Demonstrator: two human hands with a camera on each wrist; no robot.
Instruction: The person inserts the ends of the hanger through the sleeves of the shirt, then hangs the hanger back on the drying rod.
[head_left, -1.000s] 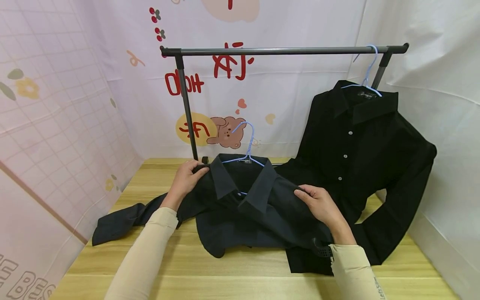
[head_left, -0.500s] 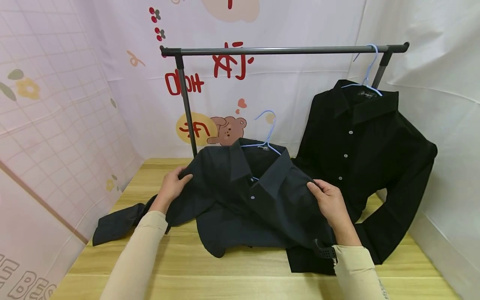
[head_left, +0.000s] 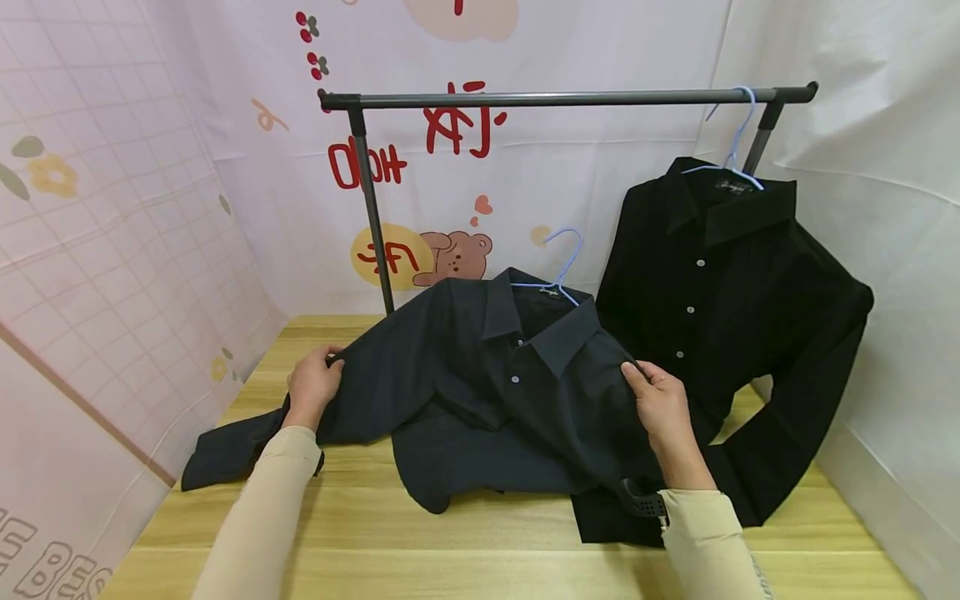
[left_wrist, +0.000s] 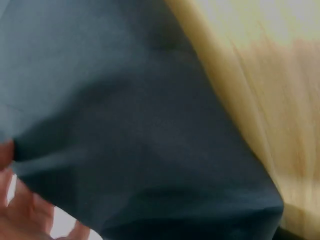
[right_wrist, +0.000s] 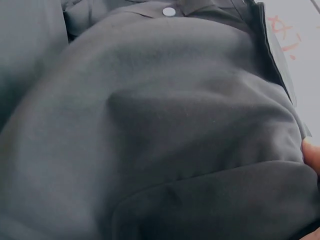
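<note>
A dark button-up shirt [head_left: 465,375] lies spread over the table, its collar raised toward the back. Inside its neck sits a light blue hanger [head_left: 570,258], the hook sticking up above the collar. My left hand [head_left: 313,385] pinches the upper edge of the sleeve on the left, the cuff end lying beyond the wrist. On the other side my right hand [head_left: 662,404] pinches the shirt near the shoulder seam, thumb on top. In the left wrist view the sleeve cloth [left_wrist: 140,125] is stretched from the fingers; the right wrist view shows the shirt front [right_wrist: 200,110] with a white button.
Behind stands a dark metal clothes rack [head_left: 562,100]. A second black shirt [head_left: 735,283] hangs at its right end on another blue hanger [head_left: 738,142], its lower part and sleeves reaching the wooden table [head_left: 450,554]. Printed white cloth walls [head_left: 262,208] surround the table.
My left hand has slid from the shoulder leftward down along the sleeve, stretching it. The collar and hanger have shifted right and the collar rises higher. My right hand has moved slightly right, still holding the shirt.
</note>
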